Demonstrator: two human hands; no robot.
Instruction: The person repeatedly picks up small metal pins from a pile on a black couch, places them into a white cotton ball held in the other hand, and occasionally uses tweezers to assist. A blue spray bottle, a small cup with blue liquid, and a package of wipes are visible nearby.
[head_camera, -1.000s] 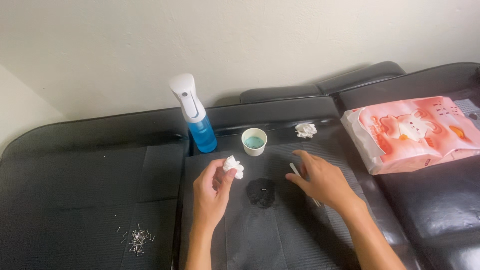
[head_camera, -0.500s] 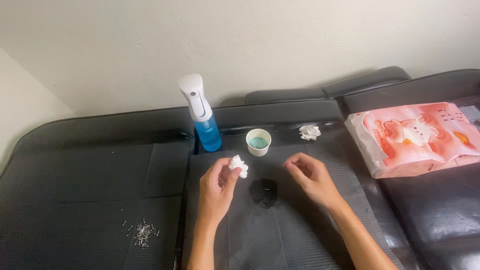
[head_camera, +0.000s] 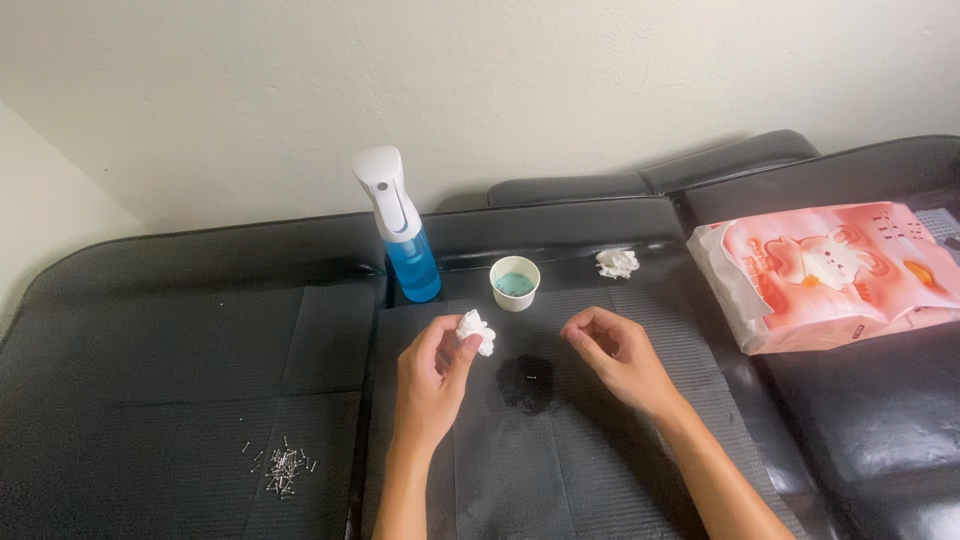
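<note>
My left hand (head_camera: 432, 372) pinches a small crumpled white tissue wad (head_camera: 476, 330) between thumb and fingers, held above the black ribbed mat (head_camera: 560, 470). My right hand (head_camera: 617, 355) hovers to the right of it with fingers curled inward and nothing visible in them. Between the two hands a dark wet patch (head_camera: 527, 383) marks the mat, with a tiny pale speck at its middle. Just beyond the hands stands a small white paper cup (head_camera: 515, 283) holding bluish liquid.
A white-topped spray bottle of blue liquid (head_camera: 404, 235) stands left of the cup. Another crumpled tissue (head_camera: 617, 263) lies right of the cup. A pink tissue pack (head_camera: 835, 275) rests at the right. Several small metal pins (head_camera: 281, 467) are scattered at the lower left.
My right hand has drawn back a little and curled its fingers; a thin object it seemed to hold a second ago no longer shows. The left hand keeps the tissue wad.
</note>
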